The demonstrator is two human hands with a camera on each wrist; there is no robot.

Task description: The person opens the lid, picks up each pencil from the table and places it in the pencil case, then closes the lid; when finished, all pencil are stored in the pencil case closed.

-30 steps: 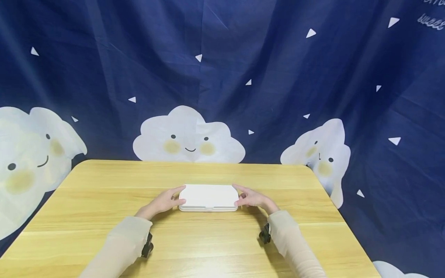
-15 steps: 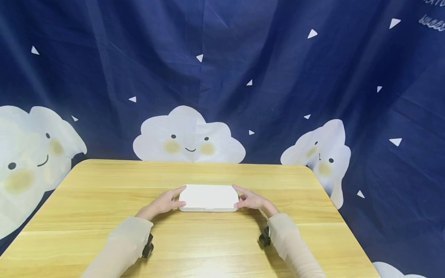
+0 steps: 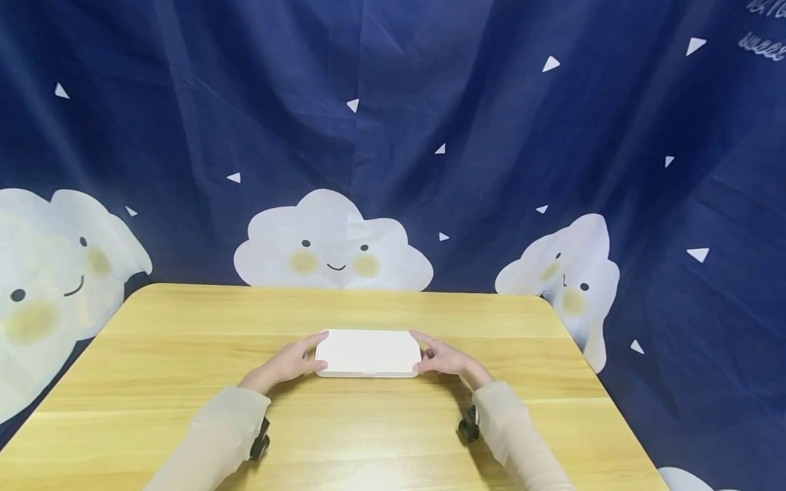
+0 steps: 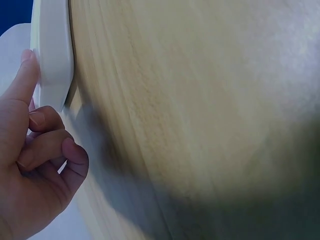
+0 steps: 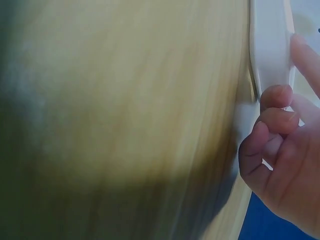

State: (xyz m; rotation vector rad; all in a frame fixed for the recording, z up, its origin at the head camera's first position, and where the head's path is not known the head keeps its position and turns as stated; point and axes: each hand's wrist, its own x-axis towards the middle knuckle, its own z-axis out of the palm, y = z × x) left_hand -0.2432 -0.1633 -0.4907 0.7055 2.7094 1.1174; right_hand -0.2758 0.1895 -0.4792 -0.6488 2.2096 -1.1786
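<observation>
A flat, oblong white plastic case (image 3: 368, 352) lies on the wooden table, its long side facing me. My left hand (image 3: 285, 365) holds the left end, index finger at the far corner and thumb at the near one. At the opposite end my right hand (image 3: 447, 359) grips in the same way. The left wrist view has the case's rounded side (image 4: 53, 45) under my thumb, with other fingers curled by the end. In the right wrist view, the thumb lies along the case's edge (image 5: 270, 47) and several fingers curl below. The contents are hidden.
The wooden tabletop (image 3: 368, 429) spreads around the case, its far edge beyond my hands. Behind hangs a dark blue curtain (image 3: 393, 150) with printed clouds and white triangles. Small black devices (image 3: 260, 440) sit at both wrists.
The grey gap along the case's front edge has narrowed, so the lid now sits lower. Both hands keep nearly the same place at its ends.
</observation>
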